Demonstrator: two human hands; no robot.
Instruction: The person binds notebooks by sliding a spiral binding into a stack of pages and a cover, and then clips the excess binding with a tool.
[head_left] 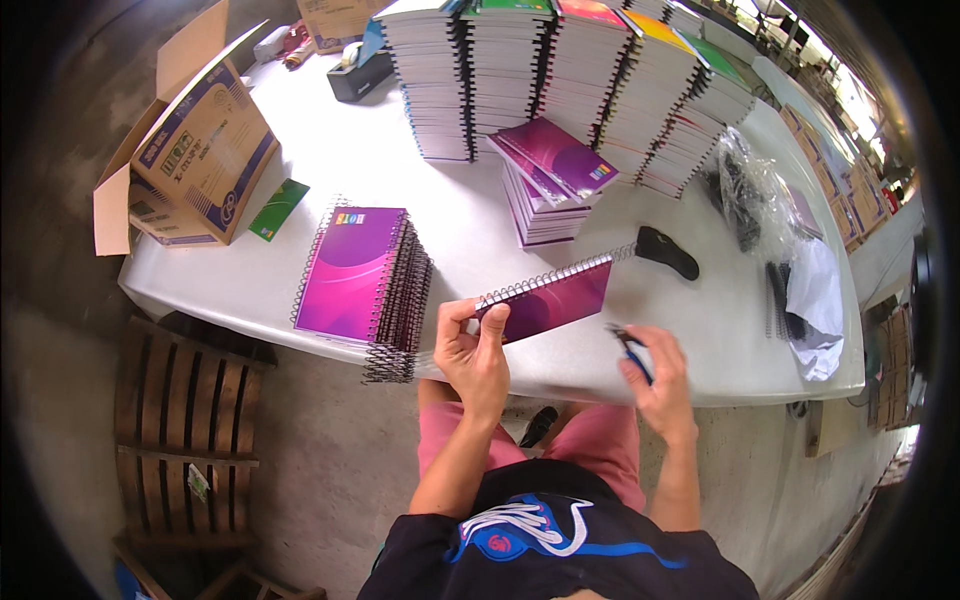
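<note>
My left hand (476, 350) grips the near-left end of a purple spiral notebook (560, 305), thumb on the cover. A wire coil runs along its upper edge, and a loose length of it sticks out past the right end. Just right of the notebook, my right hand (660, 375) is closed around small pliers or cutters (632, 352) with dark blue handles; their tip points at the notebook without touching it. To the left stands a stack of purple spiral notebooks (350, 275), with coil ends jutting over the table's front edge.
Tall stacks of bound books (430, 90) line the back of the white table (240, 290). In front lies a pile of purple books (545, 205). A dark sleeve-like object (667, 253), clear plastic wrap (765, 190), a tape dispenser (360, 75) and an open carton (205, 155) surround the work area.
</note>
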